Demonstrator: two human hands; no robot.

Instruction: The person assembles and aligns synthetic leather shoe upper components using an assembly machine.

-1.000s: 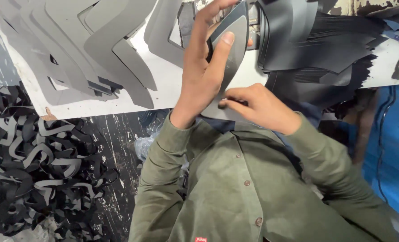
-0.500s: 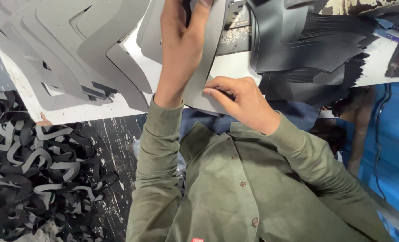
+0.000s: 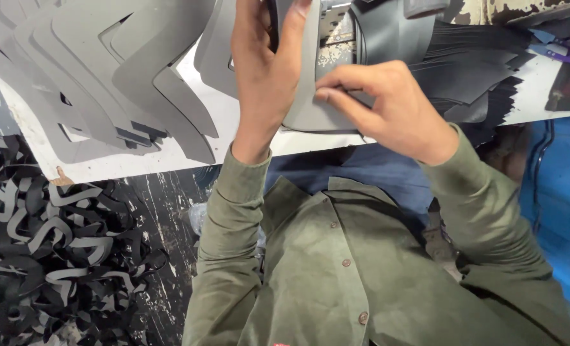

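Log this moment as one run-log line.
left hand: holds grey piece | right hand: pinches its edge | grey stack: on table

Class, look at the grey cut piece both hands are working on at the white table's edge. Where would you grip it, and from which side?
Probably grip the grey cut piece along its lower curved edge, coming from the table's near side. That thin flat edge overhangs the white table slightly, so fingers can pinch it. The right hand pinches there already, while the left hand steadies the upper part.
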